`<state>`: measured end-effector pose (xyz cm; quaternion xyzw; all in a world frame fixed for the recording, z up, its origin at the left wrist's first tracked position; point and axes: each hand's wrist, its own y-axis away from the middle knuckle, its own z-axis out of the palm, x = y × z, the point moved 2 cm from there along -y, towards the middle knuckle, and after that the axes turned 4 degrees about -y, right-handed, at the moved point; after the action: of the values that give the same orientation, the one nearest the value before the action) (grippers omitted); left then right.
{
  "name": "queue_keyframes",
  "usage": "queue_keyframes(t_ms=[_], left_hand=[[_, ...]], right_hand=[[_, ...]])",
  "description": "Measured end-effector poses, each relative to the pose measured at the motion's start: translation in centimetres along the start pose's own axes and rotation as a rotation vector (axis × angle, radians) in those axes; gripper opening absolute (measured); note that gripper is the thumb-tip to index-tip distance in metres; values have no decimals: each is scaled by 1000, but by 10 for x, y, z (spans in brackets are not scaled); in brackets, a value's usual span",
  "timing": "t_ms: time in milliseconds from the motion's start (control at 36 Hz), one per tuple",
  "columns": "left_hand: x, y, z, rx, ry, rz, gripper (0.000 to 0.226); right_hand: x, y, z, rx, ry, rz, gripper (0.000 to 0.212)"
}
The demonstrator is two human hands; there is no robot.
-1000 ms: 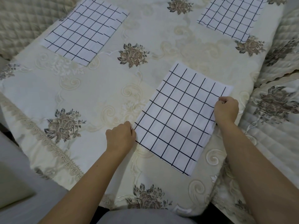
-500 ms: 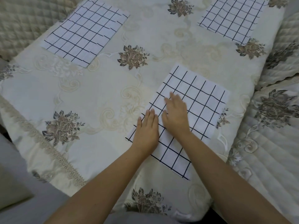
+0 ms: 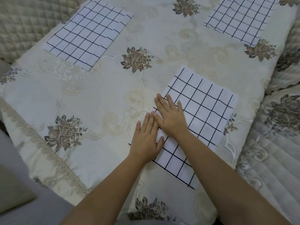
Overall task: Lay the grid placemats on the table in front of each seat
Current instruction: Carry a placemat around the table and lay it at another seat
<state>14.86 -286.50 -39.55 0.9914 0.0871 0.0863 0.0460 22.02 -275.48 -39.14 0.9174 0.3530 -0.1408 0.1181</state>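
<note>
A white placemat with a black grid [image 3: 204, 111] lies flat on the near right part of the table [image 3: 100, 98], which wears a cream floral cloth. My left hand [image 3: 146, 138] presses flat on the mat's left edge with straight fingers. My right hand [image 3: 170, 117] lies flat beside it, fingers spread over the mat's left half. Two more grid placemats lie on the cloth, one at the far left [image 3: 87, 33] and one at the far right [image 3: 241, 18].
Quilted beige seat cushions flank the table at the far left [image 3: 21, 25] and along the right side [image 3: 279, 143]. A lace trim [image 3: 53, 153] marks the cloth's near left edge, with grey floor [image 3: 21, 184] below it.
A second ago both hands pinched the near mat's left and right edges. They let go and came to lie flat on its left half, and the mat now sits slightly further left.
</note>
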Motion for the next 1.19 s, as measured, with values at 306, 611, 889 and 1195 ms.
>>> queue_keyframes(t_ms=[306, 611, 889, 1195], left_hand=[[1, 1, 2, 36, -3, -13, 68], [0, 0, 3, 59, 23, -19, 68], [1, 0, 2, 59, 11, -23, 68], [1, 0, 1, 61, 13, -30, 68]], right_hand=[[31, -28, -14, -23, 61, 103, 62], [51, -55, -26, -8, 66, 175, 57], [68, -72, -36, -13, 65, 293, 63], [11, -65, -26, 18, 124, 103, 70]])
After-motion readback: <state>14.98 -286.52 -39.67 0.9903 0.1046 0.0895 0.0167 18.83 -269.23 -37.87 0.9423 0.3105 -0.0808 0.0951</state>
